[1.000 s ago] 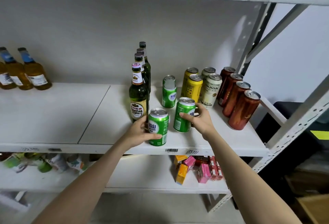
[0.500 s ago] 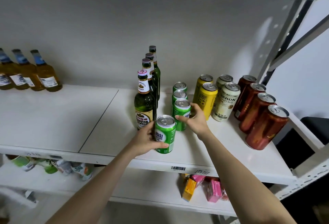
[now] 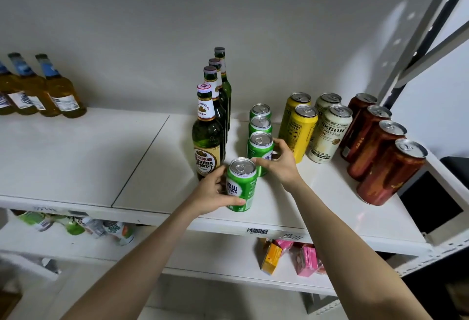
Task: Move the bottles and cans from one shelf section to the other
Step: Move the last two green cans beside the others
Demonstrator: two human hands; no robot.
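Several green cans stand in a row on the right shelf section (image 3: 291, 208). My left hand (image 3: 212, 192) wraps the front green can (image 3: 241, 183) near the shelf's front edge. My right hand (image 3: 280, 162) grips the second green can (image 3: 260, 148) just behind it. Two more green cans (image 3: 260, 116) stand further back. A row of green beer bottles (image 3: 208, 136) stands to the left of the cans. Yellow cans (image 3: 298, 126), cream cans (image 3: 330, 129) and red-brown cans (image 3: 380, 157) stand to the right.
The left shelf section (image 3: 76, 157) holds amber bottles (image 3: 48, 88) with blue necks at its back left corner. Below, a lower shelf carries plastic packets (image 3: 83, 225) and pink and orange cartons (image 3: 291, 256). A grey metal upright (image 3: 416, 40) frames the right side.
The right hand has pushed its green can back into line behind the front one. The left hand stays on the front can. The view has shifted closer and leftward.
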